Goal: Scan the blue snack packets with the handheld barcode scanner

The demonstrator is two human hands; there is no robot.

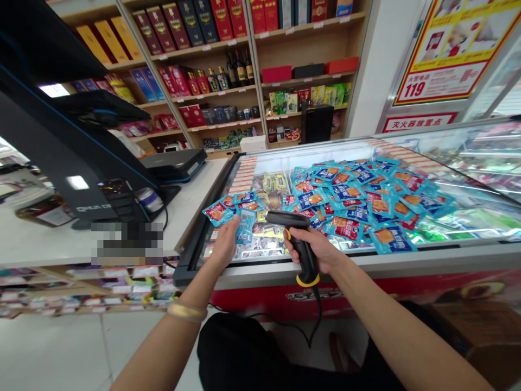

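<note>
A black and yellow barcode scanner [307, 255] is gripped in my right hand [317, 247], its head pointing left over the freezer glass. My left hand [226, 241] holds a blue snack packet [246, 226] upright by its left edge, in front of the scanner head. Just behind that packet, a few red and blue packets [220, 210] lie at the freezer's left end. To the right of the scanner, a large pile of similar packets [345, 193] is spread over the glass top.
On the left, a white counter [183, 217] bears a dark checkout terminal [93, 163] and a jar [44, 212]. The scanner's cable [317, 309] hangs before the freezer's front rim [366, 263]. Shelves [215, 46] of boxes and bottles stand behind. A cardboard box [476, 326] is at lower right.
</note>
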